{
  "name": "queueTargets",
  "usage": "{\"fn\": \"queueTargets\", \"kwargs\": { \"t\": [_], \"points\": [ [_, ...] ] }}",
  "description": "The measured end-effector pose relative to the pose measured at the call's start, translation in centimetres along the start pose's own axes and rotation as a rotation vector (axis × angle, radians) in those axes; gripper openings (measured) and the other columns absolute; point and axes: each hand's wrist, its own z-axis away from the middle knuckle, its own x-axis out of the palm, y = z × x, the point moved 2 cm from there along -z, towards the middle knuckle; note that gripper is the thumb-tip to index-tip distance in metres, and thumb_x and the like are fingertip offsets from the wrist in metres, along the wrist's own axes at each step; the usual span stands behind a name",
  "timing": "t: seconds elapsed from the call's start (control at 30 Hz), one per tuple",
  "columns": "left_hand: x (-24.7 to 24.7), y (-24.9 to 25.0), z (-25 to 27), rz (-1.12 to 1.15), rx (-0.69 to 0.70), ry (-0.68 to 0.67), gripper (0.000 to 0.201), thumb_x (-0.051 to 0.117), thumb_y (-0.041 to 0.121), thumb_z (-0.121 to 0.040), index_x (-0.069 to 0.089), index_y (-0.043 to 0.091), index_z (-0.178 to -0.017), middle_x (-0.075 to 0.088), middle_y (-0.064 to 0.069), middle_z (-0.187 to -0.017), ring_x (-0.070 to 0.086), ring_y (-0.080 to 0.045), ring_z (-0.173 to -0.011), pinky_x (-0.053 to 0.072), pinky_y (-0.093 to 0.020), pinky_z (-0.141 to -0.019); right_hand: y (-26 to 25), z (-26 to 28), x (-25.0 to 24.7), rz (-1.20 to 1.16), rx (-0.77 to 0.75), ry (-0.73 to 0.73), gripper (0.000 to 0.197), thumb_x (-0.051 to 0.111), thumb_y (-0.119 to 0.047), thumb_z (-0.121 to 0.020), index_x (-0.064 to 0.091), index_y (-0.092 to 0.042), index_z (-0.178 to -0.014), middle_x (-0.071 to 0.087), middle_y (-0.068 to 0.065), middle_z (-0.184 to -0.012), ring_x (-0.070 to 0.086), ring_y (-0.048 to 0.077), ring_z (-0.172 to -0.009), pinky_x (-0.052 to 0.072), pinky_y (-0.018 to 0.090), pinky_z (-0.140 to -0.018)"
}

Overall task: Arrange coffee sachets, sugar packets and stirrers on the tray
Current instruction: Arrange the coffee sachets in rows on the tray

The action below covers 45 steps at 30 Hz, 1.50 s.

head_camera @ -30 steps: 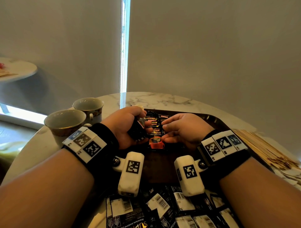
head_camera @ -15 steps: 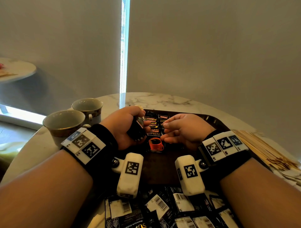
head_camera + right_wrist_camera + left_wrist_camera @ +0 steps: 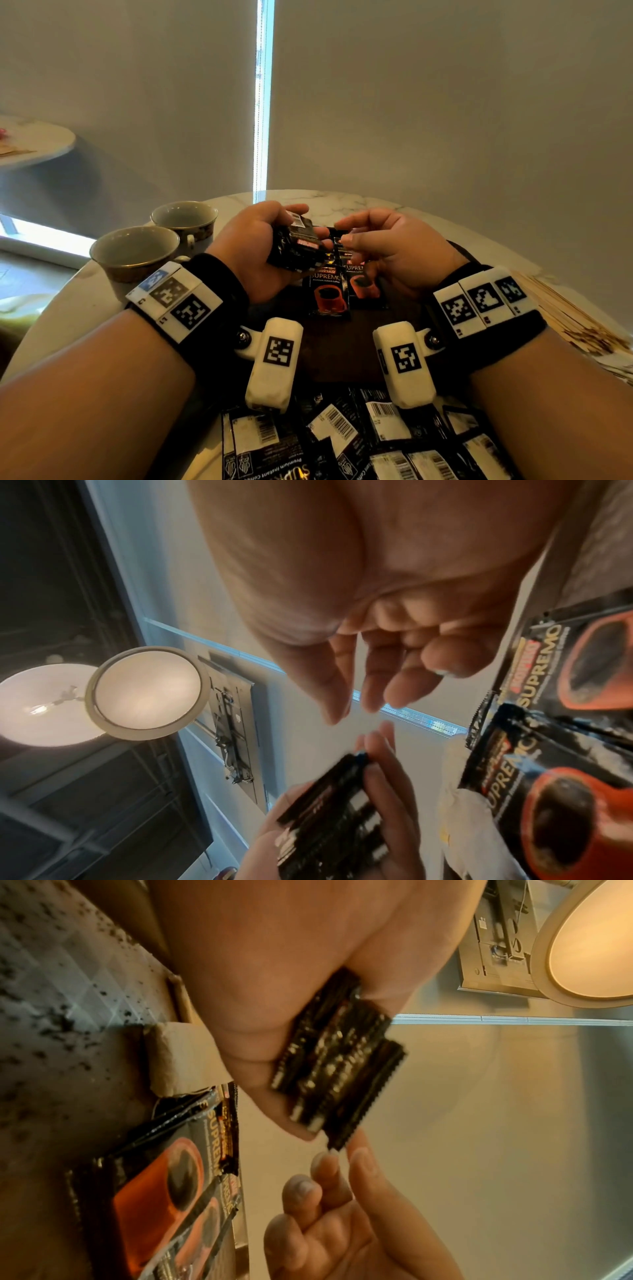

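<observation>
Sachets, glossy black foil with barcodes [image 3: 342, 438], heaped nearest; dark brown tray [image 3: 339, 349] bearing two face-up sachets [image 3: 329, 291]; left hand [image 3: 260, 246] gripping serrated-edged stack [image 3: 298, 245]; right hand [image 3: 387, 246] loosely spread, empty; wooden stirrers [image 3: 565, 308]; marble table [image 3: 342, 202].

Black coffee sachets [image 3: 329, 291] lie on a dark brown tray [image 3: 337, 346], each printed with white lettering and an orange-red cup holding dark coffee. More black sachets [image 3: 346, 435] lie nearest the camera, showing white barcode labels. The stack of sachets [image 3: 296, 245] is black with a white label and a small red strip. The table [image 3: 342, 202] is white marble with grey veins. Two cups [image 3: 133, 253] are grey-beige with gold-patterned bands. The stirrers [image 3: 565, 315] are pale wood. The wristbands [image 3: 219, 301] are black with white tags carrying black square codes.
</observation>
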Motion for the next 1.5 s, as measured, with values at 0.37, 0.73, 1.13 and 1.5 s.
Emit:
{"fn": "queueTargets", "kwargs": {
  "t": [0.37,0.73,1.13,1.5],
  "points": [
    [0.3,-0.1,0.1,-0.053,0.03,-0.06,0.039,0.043,0.006,-0.1,0.058,0.012,-0.136,0.069,-0.021,-0.117,0.075,-0.027,-0.075,0.059,-0.035,-0.057,-0.6,1.0,0.5,0.154,-0.026,-0.184,0.042,0.071,0.001,-0.086,0.076,-0.033,-0.11,0.074,0.008,-0.105,0.053,0.035,-0.081,0.046,0.049,-0.072],
    [0.1,-0.1,-0.1,-0.116,-0.006,-0.04,0.011,0.048,0.011,-0.102,0.055,0.004,-0.107,0.073,-0.012,-0.071,0.072,-0.022,-0.058,0.056,-0.029,-0.049,-0.6,0.8,0.2,0.165,-0.067,-0.089,0.031,0.074,0.001,-0.082,0.08,-0.026,-0.097,0.073,0.015,-0.111,0.066,0.044,-0.108,0.053,0.062,-0.091],
    [0.0,-0.4,-0.3,-0.082,-0.007,-0.012,0.025,0.04,0.009,-0.102,0.058,0.012,-0.12,0.072,-0.016,-0.096,0.073,-0.028,-0.079,0.056,-0.042,-0.075,-1.2,0.3,-0.6,-0.092,-0.181,0.139,0.014,0.056,0.001,-0.096,0.069,-0.001,-0.101,0.073,0.001,-0.07,0.068,0.008,-0.057,0.052,0.02,-0.048],
    [-0.1,-0.3,-0.2,-0.059,-0.06,0.055,0.019,0.049,0.02,-0.101,0.059,0.015,-0.116,0.067,-0.01,-0.097,0.068,-0.024,-0.078,0.057,-0.048,-0.073,2.3,-1.6,-3.8,-0.143,0.036,0.39,0.011,0.055,-0.01,-0.1,0.066,-0.011,-0.101,0.062,0.003,-0.071,0.043,0.009,-0.046,0.031,0.021,-0.037]
  ]
}}
